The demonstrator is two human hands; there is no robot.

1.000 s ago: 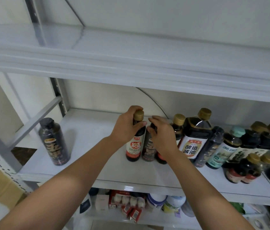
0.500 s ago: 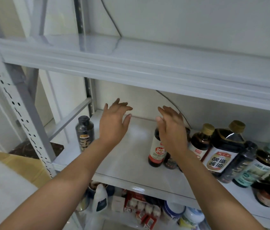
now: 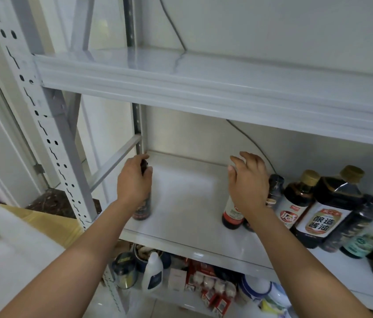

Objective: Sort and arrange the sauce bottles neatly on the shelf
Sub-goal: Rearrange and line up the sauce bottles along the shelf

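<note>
A white metal rack [image 3: 50, 138] fills the view, and its middle shelf [image 3: 187, 198] serves as the reference here. The board above the shelf [image 3: 204, 88] carries nothing that can be seen.

A crowd of dark sauce bottles packs the shelf's right half, running out of frame at the right edge, so the count is uncertain. The largest is a big jug [image 3: 325, 216] with a gold cap and a label in Chinese characters. Beside it, toward the shelf's middle, stands a gold-capped bottle [image 3: 295, 203].

The left hand [image 3: 134, 182] is at the shelf's left end, fingers curled round the upper part of a lone dark bottle [image 3: 143, 210] standing upright. Only its cap tip and lower body show.

The right hand [image 3: 248, 180] is near the shelf's middle, fingers loose and spread, gripping nothing. It covers the top of a red-labelled bottle [image 3: 232, 214]; whether it touches it cannot be told. A small dark bottle [image 3: 275, 187] peeks out behind this hand.

Below the shelf, a white plastic bottle [image 3: 152, 271] and red packets [image 3: 215, 292] sit half hidden.
</note>
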